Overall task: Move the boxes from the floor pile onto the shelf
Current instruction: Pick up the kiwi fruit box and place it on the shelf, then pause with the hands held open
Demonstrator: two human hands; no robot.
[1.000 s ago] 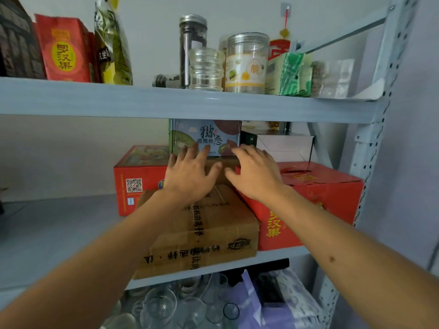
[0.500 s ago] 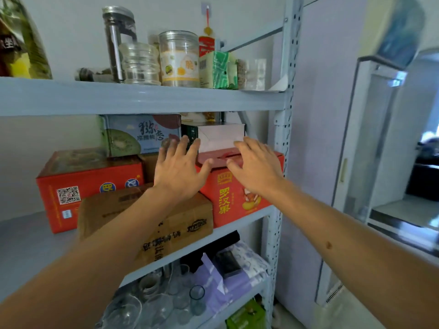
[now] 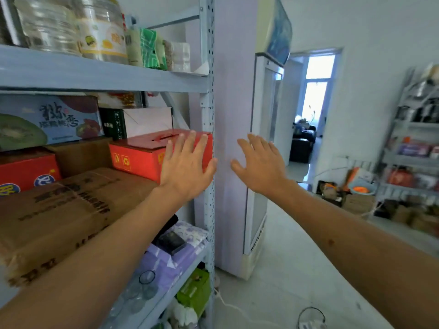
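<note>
A grey metal shelf (image 3: 209,110) fills the left side. On its middle level a brown cardboard box (image 3: 59,210) lies in front, with a red box (image 3: 140,155) to its right, another red box (image 3: 26,172) behind it and a kiwi-print box (image 3: 47,119) on top. My left hand (image 3: 185,167) is spread flat in the air in front of the red box's right end, holding nothing. My right hand (image 3: 259,165) is also spread, past the shelf post, in front of the lilac cabinet side. No floor pile shows here.
Jars (image 3: 102,32) and packets stand on the upper level. Glasses (image 3: 145,283) and purple packs (image 3: 171,255) fill the lower level. A tall glass-door cooler (image 3: 263,138) stands right of the shelf. Cardboard boxes (image 3: 358,203) and another rack (image 3: 411,138) line the far right wall. A cable (image 3: 237,309) lies on the floor.
Both hands have come off the brown box and drawn back from the shelf. The view has swung right, bringing the cooler, the doorway and the far rack into sight.
</note>
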